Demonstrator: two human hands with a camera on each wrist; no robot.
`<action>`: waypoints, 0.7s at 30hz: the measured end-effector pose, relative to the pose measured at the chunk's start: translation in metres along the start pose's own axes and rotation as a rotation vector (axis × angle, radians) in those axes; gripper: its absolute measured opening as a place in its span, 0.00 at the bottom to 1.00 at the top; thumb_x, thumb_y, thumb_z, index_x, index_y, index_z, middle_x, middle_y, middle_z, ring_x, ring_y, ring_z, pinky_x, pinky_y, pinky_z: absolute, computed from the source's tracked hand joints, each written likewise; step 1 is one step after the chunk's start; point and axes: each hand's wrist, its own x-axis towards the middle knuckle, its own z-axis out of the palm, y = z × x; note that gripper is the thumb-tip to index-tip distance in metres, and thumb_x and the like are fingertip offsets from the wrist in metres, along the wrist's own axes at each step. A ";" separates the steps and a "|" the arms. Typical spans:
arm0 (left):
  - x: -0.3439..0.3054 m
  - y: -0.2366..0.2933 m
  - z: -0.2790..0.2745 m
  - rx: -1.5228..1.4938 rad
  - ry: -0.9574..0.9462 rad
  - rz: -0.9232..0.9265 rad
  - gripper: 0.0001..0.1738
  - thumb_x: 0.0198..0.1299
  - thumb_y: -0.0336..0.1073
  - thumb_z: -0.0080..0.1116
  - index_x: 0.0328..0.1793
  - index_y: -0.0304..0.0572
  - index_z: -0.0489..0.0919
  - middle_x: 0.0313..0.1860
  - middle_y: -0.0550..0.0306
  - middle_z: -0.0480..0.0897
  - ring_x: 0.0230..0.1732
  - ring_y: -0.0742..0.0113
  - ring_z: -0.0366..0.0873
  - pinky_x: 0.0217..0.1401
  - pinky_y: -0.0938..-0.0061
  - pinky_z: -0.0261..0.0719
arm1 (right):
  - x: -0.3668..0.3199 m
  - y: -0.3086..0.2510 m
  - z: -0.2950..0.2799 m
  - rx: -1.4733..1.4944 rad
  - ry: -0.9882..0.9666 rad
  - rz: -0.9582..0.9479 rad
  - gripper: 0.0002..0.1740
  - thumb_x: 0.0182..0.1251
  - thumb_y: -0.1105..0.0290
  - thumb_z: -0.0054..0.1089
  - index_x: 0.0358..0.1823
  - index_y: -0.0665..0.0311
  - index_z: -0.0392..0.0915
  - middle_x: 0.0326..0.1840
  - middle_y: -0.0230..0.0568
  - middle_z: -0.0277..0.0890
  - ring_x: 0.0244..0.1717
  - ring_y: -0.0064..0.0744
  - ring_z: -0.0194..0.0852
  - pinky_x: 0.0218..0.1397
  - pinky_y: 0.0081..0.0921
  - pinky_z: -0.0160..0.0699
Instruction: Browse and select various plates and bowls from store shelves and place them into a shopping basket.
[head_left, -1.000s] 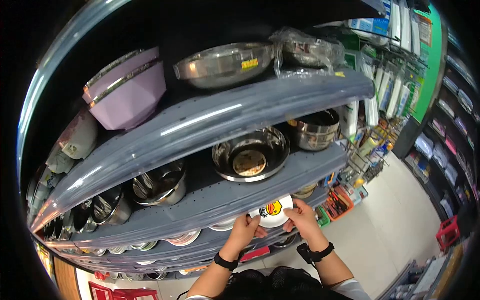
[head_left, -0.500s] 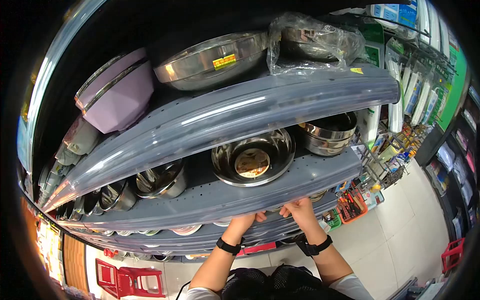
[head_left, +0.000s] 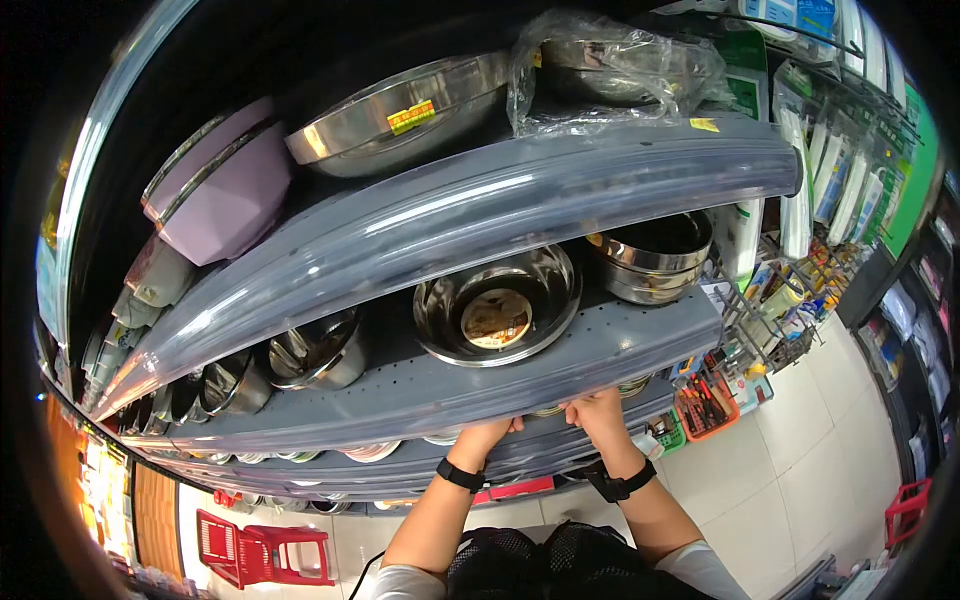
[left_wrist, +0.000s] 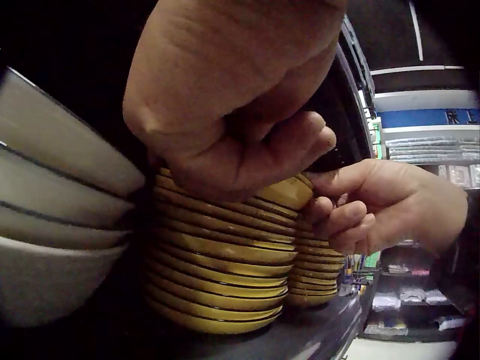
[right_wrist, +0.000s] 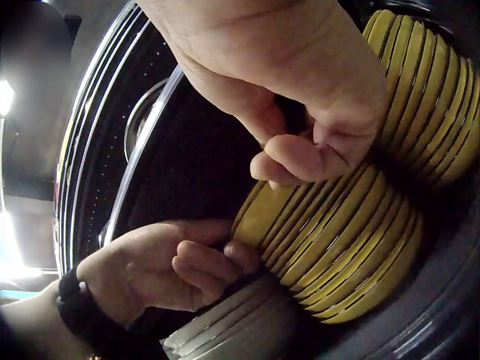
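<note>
Both hands reach under the front edge of the middle shelf in the head view, which hides most of their fingers. A tall stack of yellow plates point(left_wrist: 221, 270) with dark rims stands there. The left hand point(head_left: 484, 441) pinches the rim of the top yellow plate point(right_wrist: 253, 216), thumb over it and fingers curled beneath. Across from it, the right hand point(head_left: 598, 414) grips the same plate's rim with bent fingers. A second yellow stack point(left_wrist: 318, 276) stands close beside the first, on the right hand's side. White nested bowls point(left_wrist: 60, 196) sit on the left hand's side.
Just above the hands, the shelf edge point(head_left: 400, 425) carries a steel basin point(head_left: 497, 345) and stacked steel bowls point(head_left: 655, 262). Higher up stand lilac bowls point(head_left: 225, 195) and a large steel bowl point(head_left: 400, 120). At right, an orange basket point(head_left: 706, 405) holds tools. A red chair point(head_left: 265, 548) stands lower left.
A second ago both hands held a white plate with a yellow duck in front of the shelf. They have moved in under the shelf edge, and the duck face is out of sight.
</note>
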 end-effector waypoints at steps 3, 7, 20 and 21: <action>-0.003 0.003 0.003 -0.030 0.056 0.007 0.18 0.67 0.32 0.47 0.23 0.41 0.80 0.13 0.59 0.78 0.15 0.74 0.73 0.19 0.79 0.69 | 0.000 0.004 0.000 0.013 -0.020 0.013 0.09 0.61 0.84 0.49 0.27 0.70 0.78 0.21 0.37 0.76 0.15 0.22 0.71 0.16 0.18 0.67; -0.006 0.004 0.008 -0.075 0.051 -0.089 0.19 0.68 0.33 0.45 0.25 0.40 0.80 0.16 0.57 0.79 0.17 0.72 0.75 0.20 0.78 0.72 | -0.003 0.005 0.000 0.049 -0.043 0.021 0.06 0.65 0.80 0.51 0.33 0.70 0.77 0.23 0.38 0.77 0.18 0.23 0.74 0.19 0.17 0.70; -0.034 -0.018 0.019 -0.415 0.092 -0.174 0.15 0.74 0.33 0.43 0.46 0.27 0.78 0.31 0.46 0.84 0.29 0.63 0.83 0.33 0.73 0.85 | -0.022 0.024 0.003 0.028 -0.057 -0.174 0.17 0.70 0.79 0.51 0.56 0.70 0.60 0.42 0.46 0.79 0.35 0.31 0.83 0.32 0.21 0.83; -0.038 -0.021 0.019 -0.425 0.076 -0.161 0.15 0.74 0.34 0.45 0.49 0.27 0.76 0.35 0.46 0.84 0.31 0.61 0.84 0.35 0.72 0.86 | -0.024 0.026 0.004 0.029 -0.049 -0.175 0.17 0.69 0.80 0.52 0.56 0.70 0.60 0.42 0.46 0.78 0.38 0.33 0.84 0.35 0.23 0.85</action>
